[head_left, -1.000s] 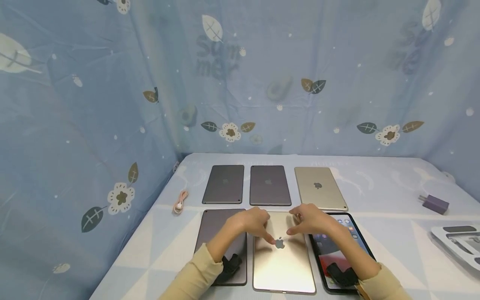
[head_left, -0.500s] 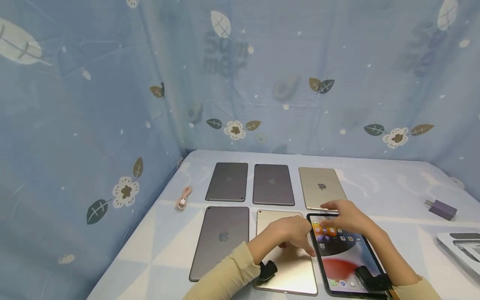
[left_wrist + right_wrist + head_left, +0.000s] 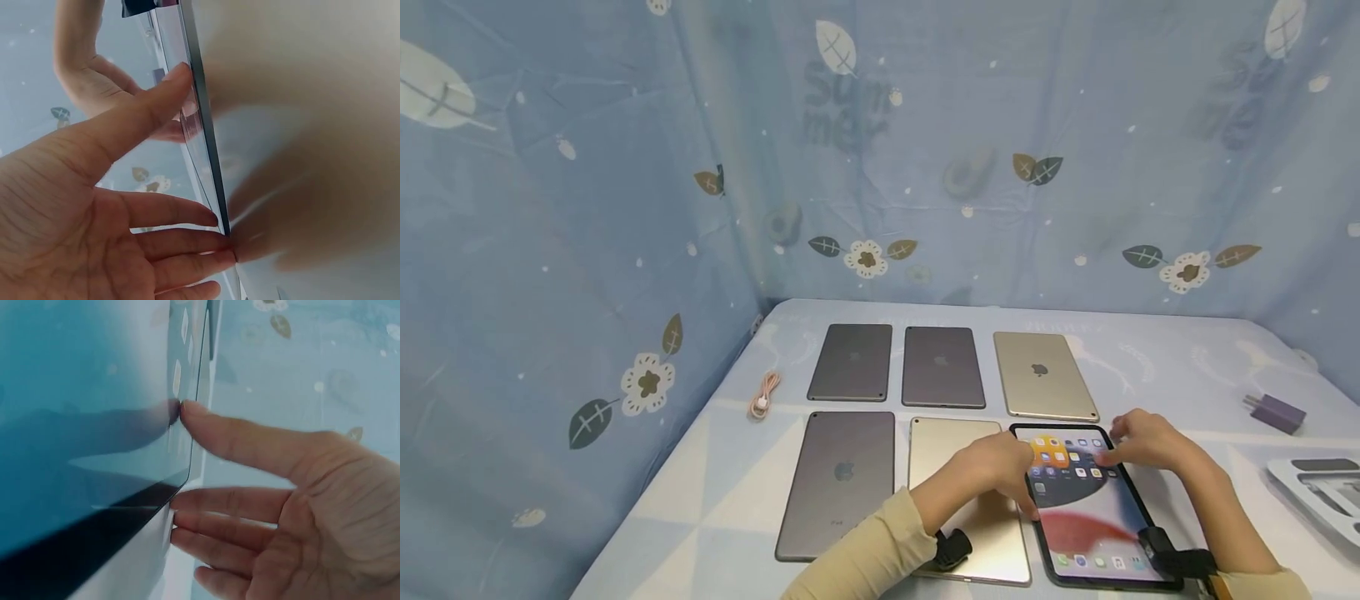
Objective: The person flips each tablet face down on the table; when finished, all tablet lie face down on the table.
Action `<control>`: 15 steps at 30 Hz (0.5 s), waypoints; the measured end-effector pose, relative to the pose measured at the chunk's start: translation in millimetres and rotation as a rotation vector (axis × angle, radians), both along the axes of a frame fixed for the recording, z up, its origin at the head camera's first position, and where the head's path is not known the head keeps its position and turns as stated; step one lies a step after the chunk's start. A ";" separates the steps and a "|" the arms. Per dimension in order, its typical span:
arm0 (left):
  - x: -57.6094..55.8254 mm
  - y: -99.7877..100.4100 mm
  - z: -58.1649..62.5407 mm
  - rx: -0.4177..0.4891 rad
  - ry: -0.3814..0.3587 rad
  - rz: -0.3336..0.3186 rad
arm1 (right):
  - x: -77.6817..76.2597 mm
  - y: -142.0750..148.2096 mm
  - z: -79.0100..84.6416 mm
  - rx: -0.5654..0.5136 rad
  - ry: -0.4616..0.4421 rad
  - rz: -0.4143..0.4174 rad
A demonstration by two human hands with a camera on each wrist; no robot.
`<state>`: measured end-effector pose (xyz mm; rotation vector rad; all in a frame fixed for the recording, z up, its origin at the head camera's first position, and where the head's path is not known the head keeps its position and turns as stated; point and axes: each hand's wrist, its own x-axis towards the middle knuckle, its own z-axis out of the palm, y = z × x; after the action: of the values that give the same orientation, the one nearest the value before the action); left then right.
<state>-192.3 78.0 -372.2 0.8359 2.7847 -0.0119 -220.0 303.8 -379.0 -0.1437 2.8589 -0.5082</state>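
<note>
A black-framed tablet (image 3: pixel 1093 508) lies face up in the front row, its screen lit with app icons. My left hand (image 3: pixel 996 467) reaches over a gold tablet (image 3: pixel 1003 546) to the lit tablet's left edge. In the left wrist view, the left thumb touches that dark edge, with fairly straight fingers beside it. At the other side, my right hand (image 3: pixel 1152 442) sets its thumb on the screen near the right edge. Its fingers, nearly straight in the right wrist view, lie along the tablet's side. The left forearm hides part of the gold tablet.
Left of the gold tablet lies a grey tablet (image 3: pixel 838 517). Behind are two dark tablets (image 3: pixel 852 367) and another gold tablet (image 3: pixel 1045 387). A pink cable (image 3: pixel 763 396) lies far left. A purple charger (image 3: pixel 1276 413) and a white stand (image 3: pixel 1311 479) are at right.
Both hands have moved right, from above the front gold tablet to the sides of the lit tablet. The right hand has gone from over the screen to its right edge.
</note>
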 end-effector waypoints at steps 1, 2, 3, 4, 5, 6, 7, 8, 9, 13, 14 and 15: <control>0.4 0.3 0.1 -0.001 0.008 -0.005 | -0.2 1.3 0.0 -0.017 -0.007 0.009; 0.6 0.5 0.2 -0.004 0.020 -0.011 | -0.3 2.6 0.3 -0.036 -0.015 0.017; 0.7 0.8 0.3 -0.006 0.028 -0.018 | -0.3 4.1 0.4 -0.063 -0.028 0.021; 0.7 1.1 0.5 -0.006 0.035 -0.023 | -0.3 6.0 0.1 -0.090 -0.043 0.027; 0.7 1.3 0.8 -0.004 0.039 -0.026 | -0.2 8.6 0.2 -0.126 -0.060 0.035; 0.7 1.5 1.0 -0.005 0.040 -0.026 | 0.2 11.6 -0.3 -0.171 -0.080 0.044; 0.7 1.7 1.3 -0.005 0.039 -0.023 | 0.8 14.6 -0.6 -0.223 -0.099 0.056; 0.8 1.8 1.3 -0.003 0.033 -0.017 | 1.5 17.5 -1.3 -0.273 -0.123 0.060; 1.1 1.9 1.3 -0.003 0.027 -0.010 | 2.1 20.6 -2.4 -0.321 -0.148 0.071; 1.4 2.8 2.4 0.007 0.006 0.014 | 2.4 33.2 -3.7 -0.467 -0.230 0.093; 1.7 2.9 2.1 0.007 0.002 0.016 | 2.6 36.0 -4.2 -0.501 -0.245 0.093; 2.1 2.8 2.4 0.004 -0.003 0.017 | 2.5 39.2 -4.3 -0.534 -0.263 0.099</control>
<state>-190.2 80.8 -369.9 0.8120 2.7894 -0.0020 -217.5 343.0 -383.3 -0.2813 2.3871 -1.1622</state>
